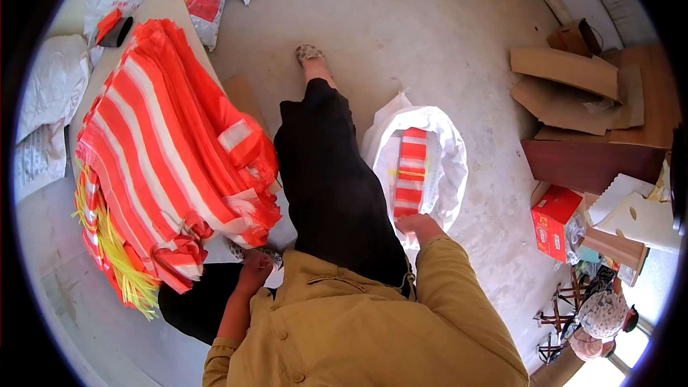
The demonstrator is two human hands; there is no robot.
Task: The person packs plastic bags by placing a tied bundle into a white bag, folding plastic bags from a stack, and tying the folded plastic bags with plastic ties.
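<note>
Your head view is fairly bright, soft daylight; blown-out glare at the white window panes (633, 345) bottom right. Soft shadows on the pale grey concrete floor (430, 36). Strong fisheye bend, black corners, bluish rim. Centre reasonably sharp; far right clutter small, soft.

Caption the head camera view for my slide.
Right hand at an open white sack, red-striped bundle inside.
</note>
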